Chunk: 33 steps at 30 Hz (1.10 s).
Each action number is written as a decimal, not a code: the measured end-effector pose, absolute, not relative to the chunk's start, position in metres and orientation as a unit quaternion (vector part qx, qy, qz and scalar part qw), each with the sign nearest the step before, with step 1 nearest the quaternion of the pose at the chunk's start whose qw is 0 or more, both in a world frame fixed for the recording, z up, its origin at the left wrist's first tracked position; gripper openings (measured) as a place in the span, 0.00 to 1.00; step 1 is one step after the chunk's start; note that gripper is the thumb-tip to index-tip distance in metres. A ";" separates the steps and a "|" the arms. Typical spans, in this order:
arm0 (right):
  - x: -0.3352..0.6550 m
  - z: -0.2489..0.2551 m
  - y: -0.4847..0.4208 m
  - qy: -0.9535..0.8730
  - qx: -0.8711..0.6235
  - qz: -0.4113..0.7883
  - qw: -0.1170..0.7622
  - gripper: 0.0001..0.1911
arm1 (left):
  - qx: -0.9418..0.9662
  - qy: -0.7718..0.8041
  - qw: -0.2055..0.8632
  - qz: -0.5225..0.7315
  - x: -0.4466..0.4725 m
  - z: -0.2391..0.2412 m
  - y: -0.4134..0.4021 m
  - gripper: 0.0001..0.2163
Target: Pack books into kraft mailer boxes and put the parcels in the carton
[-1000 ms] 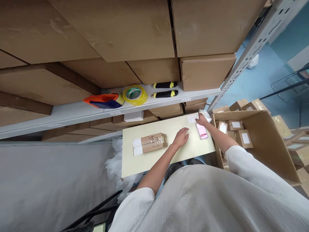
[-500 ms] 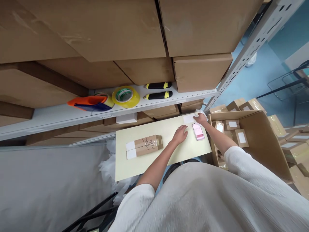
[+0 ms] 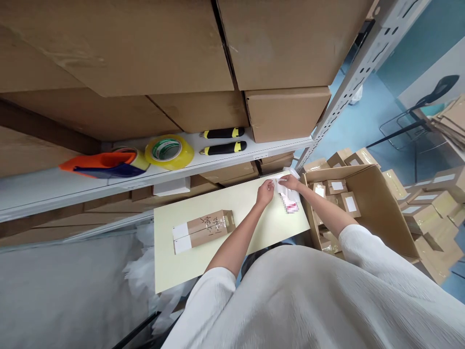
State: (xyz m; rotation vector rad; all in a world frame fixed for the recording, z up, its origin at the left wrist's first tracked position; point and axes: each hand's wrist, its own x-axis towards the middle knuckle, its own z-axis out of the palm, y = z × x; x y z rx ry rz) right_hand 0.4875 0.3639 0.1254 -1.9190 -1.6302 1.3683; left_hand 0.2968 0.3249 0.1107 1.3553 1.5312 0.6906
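Observation:
My left hand (image 3: 265,191) and my right hand (image 3: 286,182) meet at the far right corner of a pale yellow tabletop (image 3: 174,264). Both pinch a white paper label (image 3: 281,189) between them. A phone (image 3: 290,204) with a pink screen lies just below the label, partly covered by it. A brown cardboard box (image 3: 203,230) with white labels on its left end and handwriting on top lies on the table to the left, apart from both hands.
A white shelf (image 3: 225,156) behind the table carries a tape dispenser (image 3: 100,164), a yellow tape roll (image 3: 169,151) and two black-and-yellow knives (image 3: 222,139). Large cartons fill the shelves above. An open carton (image 3: 378,203) of small labelled boxes stands at the right.
My left hand moved right and up from the table to join my right hand on the white label. The label has lifted off the tabletop, over the phone. The view shifted left.

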 end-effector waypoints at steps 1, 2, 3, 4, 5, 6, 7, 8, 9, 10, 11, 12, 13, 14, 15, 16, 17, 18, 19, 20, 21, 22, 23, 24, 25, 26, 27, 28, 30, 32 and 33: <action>0.485 0.128 0.364 -0.549 -0.664 0.489 0.136 0.15 | 0.537 0.633 0.474 0.294 0.299 0.111 0.327 0.13; 0.482 0.130 0.363 -0.536 -0.663 0.504 0.137 0.14 | 0.522 0.640 0.475 0.304 0.301 0.111 0.329 0.13; 0.480 0.132 0.363 -0.528 -0.660 0.516 0.140 0.15 | 0.509 0.647 0.475 0.310 0.302 0.111 0.330 0.14; 0.478 0.133 0.363 -0.522 -0.657 0.525 0.144 0.15 | 0.499 0.654 0.475 0.314 0.304 0.111 0.331 0.14; 0.476 0.134 0.363 -0.517 -0.654 0.533 0.147 0.16 | 0.491 0.660 0.473 0.316 0.305 0.110 0.332 0.14; 0.475 0.134 0.362 -0.513 -0.652 0.537 0.151 0.16 | 0.486 0.665 0.471 0.317 0.305 0.110 0.333 0.14; 0.473 0.134 0.362 -0.509 -0.652 0.540 0.157 0.16 | 0.482 0.669 0.468 0.318 0.306 0.110 0.333 0.14; 0.472 0.132 0.362 -0.505 -0.651 0.542 0.164 0.16 | 0.478 0.673 0.465 0.320 0.306 0.110 0.334 0.13; 0.470 0.131 0.362 -0.502 -0.649 0.545 0.173 0.16 | 0.474 0.678 0.462 0.321 0.306 0.110 0.334 0.12; 0.469 0.129 0.362 -0.500 -0.646 0.548 0.181 0.15 | 0.470 0.683 0.458 0.321 0.305 0.110 0.334 0.12; 0.467 0.127 0.361 -0.500 -0.642 0.550 0.189 0.14 | 0.467 0.688 0.455 0.320 0.305 0.111 0.334 0.11; 0.465 0.125 0.361 -0.500 -0.638 0.552 0.195 0.13 | 0.465 0.692 0.451 0.318 0.304 0.111 0.335 0.10; 0.464 0.122 0.361 -0.502 -0.634 0.553 0.200 0.12 | 0.463 0.697 0.448 0.316 0.303 0.110 0.335 0.10; 0.463 0.120 0.361 -0.504 -0.631 0.554 0.203 0.11 | 0.461 0.701 0.444 0.315 0.302 0.110 0.335 0.09; 0.462 0.118 0.361 -0.507 -0.629 0.553 0.205 0.11 | 0.458 0.704 0.442 0.316 0.301 0.109 0.335 0.09; 0.461 0.117 0.362 -0.509 -0.628 0.552 0.205 0.10 | 0.454 0.706 0.441 0.317 0.299 0.109 0.335 0.09; 0.460 0.115 0.362 -0.511 -0.627 0.550 0.205 0.10 | 0.449 0.708 0.441 0.320 0.298 0.107 0.336 0.09; 0.460 0.114 0.362 -0.514 -0.627 0.549 0.203 0.11 | 0.443 0.710 0.443 0.323 0.297 0.106 0.336 0.08; 0.459 0.113 0.362 -0.517 -0.626 0.548 0.202 0.11 | 0.436 0.711 0.445 0.326 0.296 0.104 0.336 0.08; 0.459 0.112 0.363 -0.521 -0.624 0.548 0.198 0.11 | 0.431 0.711 0.448 0.328 0.295 0.103 0.337 0.08; 0.458 0.111 0.363 -0.524 -0.622 0.548 0.193 0.12 | 0.425 0.712 0.450 0.331 0.295 0.101 0.337 0.08; 0.458 0.110 0.364 -0.527 -0.622 0.548 0.188 0.12 | 0.421 0.714 0.450 0.333 0.294 0.100 0.337 0.08; 0.458 0.109 0.365 -0.531 -0.621 0.547 0.183 0.13 | 0.418 0.714 0.452 0.333 0.294 0.098 0.337 0.08; 0.457 0.108 0.365 -0.536 -0.621 0.544 0.179 0.13 | 0.416 0.714 0.454 0.333 0.294 0.097 0.337 0.08; 0.457 0.108 0.366 -0.541 -0.620 0.540 0.177 0.13 | 0.413 0.714 0.457 0.333 0.293 0.097 0.337 0.08; 0.457 0.107 0.367 -0.549 -0.617 0.535 0.176 0.12 | 0.410 0.713 0.461 0.333 0.293 0.096 0.337 0.08; 0.457 0.107 0.368 -0.558 -0.614 0.530 0.176 0.12 | 0.407 0.711 0.466 0.334 0.293 0.096 0.337 0.07; 0.458 0.106 0.368 -0.566 -0.609 0.527 0.175 0.12 | 0.405 0.710 0.469 0.336 0.293 0.096 0.337 0.07; 0.458 0.106 0.369 -0.577 -0.605 0.521 0.170 0.11 | 0.401 0.709 0.471 0.339 0.292 0.096 0.336 0.07; 0.459 0.106 0.370 -0.581 -0.608 0.515 0.164 0.11 | 0.398 0.708 0.476 0.337 0.291 0.095 0.336 0.08; 0.459 0.106 0.370 -0.582 -0.611 0.512 0.161 0.11 | 0.397 0.709 0.478 0.334 0.290 0.095 0.336 0.09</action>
